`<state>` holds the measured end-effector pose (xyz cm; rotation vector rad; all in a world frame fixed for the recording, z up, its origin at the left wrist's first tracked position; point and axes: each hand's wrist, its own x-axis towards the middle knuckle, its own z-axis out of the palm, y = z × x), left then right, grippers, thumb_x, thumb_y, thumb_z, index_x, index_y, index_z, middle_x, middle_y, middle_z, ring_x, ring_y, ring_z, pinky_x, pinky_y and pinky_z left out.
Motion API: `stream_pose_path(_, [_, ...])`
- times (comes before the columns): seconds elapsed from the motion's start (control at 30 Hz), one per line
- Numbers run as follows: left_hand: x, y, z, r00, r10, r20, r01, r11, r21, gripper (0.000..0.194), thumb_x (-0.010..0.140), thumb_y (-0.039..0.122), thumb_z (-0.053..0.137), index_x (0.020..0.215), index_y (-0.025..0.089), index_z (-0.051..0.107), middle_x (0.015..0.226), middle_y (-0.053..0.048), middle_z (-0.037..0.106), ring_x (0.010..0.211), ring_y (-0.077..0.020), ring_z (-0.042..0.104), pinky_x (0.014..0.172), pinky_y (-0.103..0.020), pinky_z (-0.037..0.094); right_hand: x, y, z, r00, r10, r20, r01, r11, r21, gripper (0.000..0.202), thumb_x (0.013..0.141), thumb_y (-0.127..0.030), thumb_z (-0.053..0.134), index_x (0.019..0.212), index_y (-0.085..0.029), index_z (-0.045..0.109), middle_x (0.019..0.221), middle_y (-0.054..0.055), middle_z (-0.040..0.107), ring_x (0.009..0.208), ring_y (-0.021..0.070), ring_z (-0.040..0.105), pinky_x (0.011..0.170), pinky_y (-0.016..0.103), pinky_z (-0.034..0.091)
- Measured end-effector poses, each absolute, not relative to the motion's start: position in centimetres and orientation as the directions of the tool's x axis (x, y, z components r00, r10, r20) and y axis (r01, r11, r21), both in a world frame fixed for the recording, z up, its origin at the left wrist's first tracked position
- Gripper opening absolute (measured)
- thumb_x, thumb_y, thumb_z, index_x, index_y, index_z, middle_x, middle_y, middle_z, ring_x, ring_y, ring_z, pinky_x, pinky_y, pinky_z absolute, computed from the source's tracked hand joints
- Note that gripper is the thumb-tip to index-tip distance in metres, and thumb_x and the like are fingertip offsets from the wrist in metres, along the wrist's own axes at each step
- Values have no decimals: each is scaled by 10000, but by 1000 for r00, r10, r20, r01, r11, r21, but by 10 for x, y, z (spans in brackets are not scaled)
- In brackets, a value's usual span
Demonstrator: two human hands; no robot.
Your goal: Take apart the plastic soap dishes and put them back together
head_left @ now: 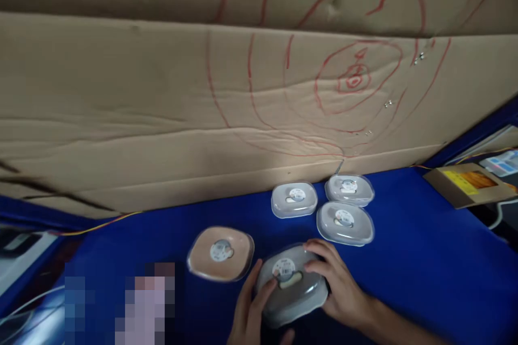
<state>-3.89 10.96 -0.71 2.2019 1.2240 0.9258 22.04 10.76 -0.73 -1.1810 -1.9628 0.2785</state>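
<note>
Near the front edge of the picture, a grey lidded container (297, 299) with a round label is held between both hands. My left hand (253, 307) is at its left side, with a fingertip on the lid near the label. My right hand (340, 285) grips the right side, fingers over the far edge of the lid. A peach-coloured container (206, 264) lies on the blue surface to the left. Behind the held one are three pale grey containers (289, 210) (360, 226) (364, 191), each with a round label.
A blue-covered table (424, 226) bears the containers. Behind it stands a cardboard panel (121, 91) with red curves drawn on it. At the right edge sits an open cardboard box (449, 194) with a yellow label. Cables show at the lower left, beside a pixelated patch.
</note>
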Motion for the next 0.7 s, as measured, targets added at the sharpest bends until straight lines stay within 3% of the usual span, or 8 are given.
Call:
stream_pose_path(0.13, [-24, 131, -10, 406, 856, 321, 554, -510, 658, 472, 960, 305, 691, 1413, 288, 561, 1608, -151, 502, 1438, -347, 583, 1079, -497, 607, 219, 105, -8, -146, 858, 493, 676, 450, -584, 557, 825, -18, 536, 1328, -256, 562, 1459, 126, 527, 1433, 282, 480, 1133, 453, 526])
stream_pose_path(0.27, [-12, 138, -6, 429, 841, 330, 607, -539, 584, 354, 1015, 256, 630, 1365, 263, 577, 1629, -165, 456, 1491, -345, 525, 1103, -531, 585, 217, 103, -3, -148, 921, 359, 728, 347, -591, 710, 822, -18, 526, 1495, -242, 504, 1613, 146, 409, 1552, 333, 363, 1192, 544, 493])
stream_pose_path(0.43, [-10, 142, -2, 465, 766, 444, 652, -636, 414, 385, 1006, 124, 620, 1375, 224, 571, 1643, -182, 448, 1562, -356, 428, 1102, -539, 588, 217, 103, 2, -273, 932, 240, 755, 362, -546, 793, 891, -55, 544, 1637, -269, 384, 1739, 112, 263, 1637, 350, 213, 1232, 566, 452])
stream_pose_path(0.57, [-10, 143, 0, 513, 726, 458, 674, -671, 309, 429, 1011, 52, 559, 1419, 184, 563, 1634, -198, 470, 1606, -358, 343, 1102, -544, 588, 222, 104, 3, -284, 923, 260, 782, 380, -494, 732, 965, -189, 590, 1656, -267, 364, 1747, 127, 248, 1620, 371, 260, 1202, 578, 481])
stream_pose_path(0.7, [-9, 137, 8, 539, 702, 465, 666, -693, 274, 482, 979, 2, 543, 1417, 192, 602, 1598, -189, 503, 1568, -358, 406, 1095, -536, 596, 224, 104, 0, -265, 914, 308, 817, 383, -432, 652, 1019, -228, 557, 1645, -303, 392, 1730, 116, 308, 1598, 363, 319, 1185, 578, 493])
